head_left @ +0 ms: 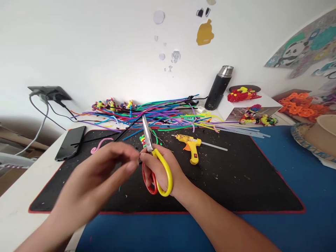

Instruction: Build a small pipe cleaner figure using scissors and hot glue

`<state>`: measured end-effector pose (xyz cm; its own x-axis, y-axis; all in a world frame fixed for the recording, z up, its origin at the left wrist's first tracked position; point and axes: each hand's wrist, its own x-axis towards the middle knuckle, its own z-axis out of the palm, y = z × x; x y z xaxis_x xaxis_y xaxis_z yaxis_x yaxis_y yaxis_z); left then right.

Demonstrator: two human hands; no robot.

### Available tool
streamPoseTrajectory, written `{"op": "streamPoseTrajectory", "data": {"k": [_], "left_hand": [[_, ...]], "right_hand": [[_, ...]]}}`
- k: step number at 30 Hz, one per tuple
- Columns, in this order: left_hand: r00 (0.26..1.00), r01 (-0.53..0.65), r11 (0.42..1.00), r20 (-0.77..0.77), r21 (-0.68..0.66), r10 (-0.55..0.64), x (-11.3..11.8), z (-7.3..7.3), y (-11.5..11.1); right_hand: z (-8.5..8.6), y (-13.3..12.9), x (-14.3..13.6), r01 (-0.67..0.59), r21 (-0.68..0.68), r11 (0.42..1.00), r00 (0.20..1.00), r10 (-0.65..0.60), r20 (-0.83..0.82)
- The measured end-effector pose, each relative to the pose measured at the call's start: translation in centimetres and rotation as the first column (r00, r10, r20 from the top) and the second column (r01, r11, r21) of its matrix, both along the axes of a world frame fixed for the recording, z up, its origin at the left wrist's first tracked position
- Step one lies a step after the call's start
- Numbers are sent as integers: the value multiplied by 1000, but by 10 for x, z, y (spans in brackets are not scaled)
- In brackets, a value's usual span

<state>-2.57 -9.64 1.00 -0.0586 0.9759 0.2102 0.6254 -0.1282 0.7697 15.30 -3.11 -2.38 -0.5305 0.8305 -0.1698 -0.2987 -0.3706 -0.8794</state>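
One right hand [163, 161] grips one pair of scissors [155, 154], blades up, above the black mat [223, 185], partly blocking one small colourful piece [143, 140]; whether the left hand [97, 182], close beside, pinches anything is unclear. Around: one glue gun [193, 143], one phone [70, 143], one bottle [218, 89], many fuzzy stems [157, 112].

A pale wall [105, 52] fills the upper frame, with a power outlet [49, 92] at left and a panda poster [296, 52] upper right. Even light falls on the white tabletop [28, 189] at lower left.
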Motion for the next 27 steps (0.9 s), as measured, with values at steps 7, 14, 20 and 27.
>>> {"op": "streamPoseTrajectory", "data": {"k": [7,14,20,27], "left_hand": [[990,141,990,-29,-3,-141,-15,-8,62],[962,274,961,-8,26,-274,-17,-15,53],[953,303,953,-34,-3,-303,-22,-15,55],[946,316,947,-57,-59,-319,-19,-8,52]], "right_hand": [[-2,1,1,8,55,998,998,-11,67],[-5,1,0,32,105,994,987,-48,152],[-5,0,1,21,123,992,975,-47,215],[-3,0,1,2,127,992,965,-36,260]]}}
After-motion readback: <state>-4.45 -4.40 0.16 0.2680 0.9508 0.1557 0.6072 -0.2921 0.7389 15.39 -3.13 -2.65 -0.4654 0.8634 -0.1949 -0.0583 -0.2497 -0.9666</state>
